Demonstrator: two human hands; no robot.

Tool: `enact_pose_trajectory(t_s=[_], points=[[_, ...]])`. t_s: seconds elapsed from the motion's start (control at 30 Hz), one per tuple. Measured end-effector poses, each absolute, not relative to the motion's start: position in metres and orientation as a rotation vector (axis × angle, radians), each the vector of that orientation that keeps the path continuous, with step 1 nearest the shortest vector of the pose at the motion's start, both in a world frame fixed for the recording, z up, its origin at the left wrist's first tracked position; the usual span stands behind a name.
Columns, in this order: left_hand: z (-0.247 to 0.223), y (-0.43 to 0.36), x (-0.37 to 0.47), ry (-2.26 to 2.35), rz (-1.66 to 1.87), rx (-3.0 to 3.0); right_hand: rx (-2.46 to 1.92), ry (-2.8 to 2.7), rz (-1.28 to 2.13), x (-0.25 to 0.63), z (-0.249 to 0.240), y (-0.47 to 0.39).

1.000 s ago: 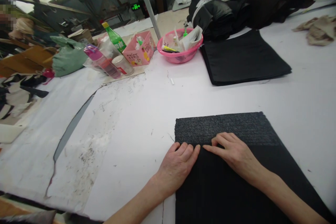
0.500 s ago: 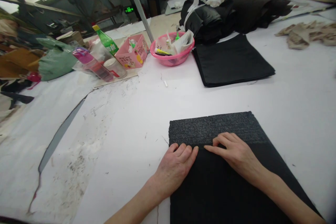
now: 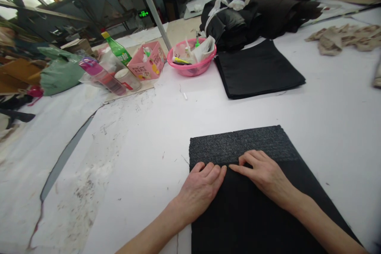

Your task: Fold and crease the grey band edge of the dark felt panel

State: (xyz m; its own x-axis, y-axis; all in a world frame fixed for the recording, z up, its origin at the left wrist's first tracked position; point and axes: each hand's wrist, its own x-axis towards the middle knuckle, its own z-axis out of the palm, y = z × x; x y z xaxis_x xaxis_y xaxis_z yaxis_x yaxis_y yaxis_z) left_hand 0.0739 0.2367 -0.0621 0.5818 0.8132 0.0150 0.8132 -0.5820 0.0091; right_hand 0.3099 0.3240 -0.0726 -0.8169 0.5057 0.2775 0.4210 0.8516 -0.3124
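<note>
A black fabric piece (image 3: 250,218) lies flat on the white table, running out of view at the bottom. Across its far end goes a dark grey speckled band (image 3: 226,147) with a slightly ragged left edge. My left hand (image 3: 202,188) rests at the left of the line where band and plain black meet, its fingers bent and pressed together on the cloth. Facing it, my right hand (image 3: 264,174) pinches at the same line with curled fingers. The two thumb tips almost touch. What lies under the fingertips is hidden.
Beyond the work is a stack of black fabric (image 3: 258,71), with dark bundled cloth (image 3: 238,20) behind. A pink basin (image 3: 192,69) of small items, a pink box (image 3: 149,63), a green bottle (image 3: 117,49) and a jar (image 3: 127,79) stand left. Beige cloth (image 3: 336,39) lies right.
The view has shifted slightly, moving the scene a little left. My thumb tips are a bit closer together at the line; both hands otherwise keep their place on the fabric.
</note>
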Motion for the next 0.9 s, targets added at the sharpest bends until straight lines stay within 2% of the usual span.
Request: enact_pose_trajectory(t_s=[0.9], points=[[-0.053, 0.253, 0.093, 1.374, 0.029, 2.762, -0.665, -2.735, 0.354, 0.345, -0.066, 0.336]])
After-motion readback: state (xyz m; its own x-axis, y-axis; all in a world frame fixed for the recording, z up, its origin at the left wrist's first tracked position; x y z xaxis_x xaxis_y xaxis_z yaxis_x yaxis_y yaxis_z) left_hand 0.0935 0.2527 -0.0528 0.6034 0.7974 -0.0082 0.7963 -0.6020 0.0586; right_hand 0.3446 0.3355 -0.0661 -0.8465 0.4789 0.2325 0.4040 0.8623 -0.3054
